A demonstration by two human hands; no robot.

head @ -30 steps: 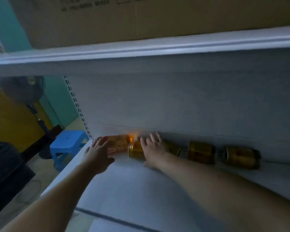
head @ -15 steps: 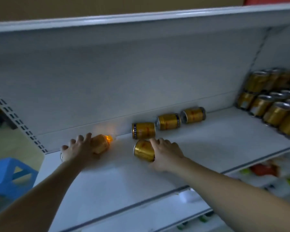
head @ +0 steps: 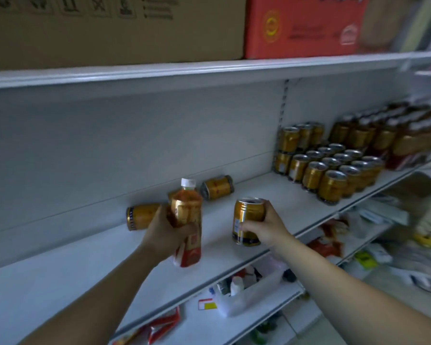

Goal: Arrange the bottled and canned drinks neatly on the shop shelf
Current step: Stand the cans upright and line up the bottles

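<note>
My left hand (head: 166,231) grips an orange drink bottle (head: 187,215) with a white cap, held upright above the white shelf (head: 85,265). My right hand (head: 265,226) grips a gold can (head: 248,220), also upright, just right of the bottle. Behind them, gold cans lie on their sides against the back panel: one at the left (head: 141,216), one at the right (head: 217,187), and another mostly hidden behind the bottle. Several gold cans (head: 331,170) stand in neat rows at the right end of the shelf, some stacked two high.
More bottles (head: 388,133) stand in rows further right. A brown carton (head: 110,28) and a red carton (head: 304,26) sit on the shelf above. Lower shelves hold mixed goods and a white tray (head: 254,292).
Both hands have lifted off the shelf: the left has raised the bottle upright, the right has stood its can up. The view has swung right and up.
</note>
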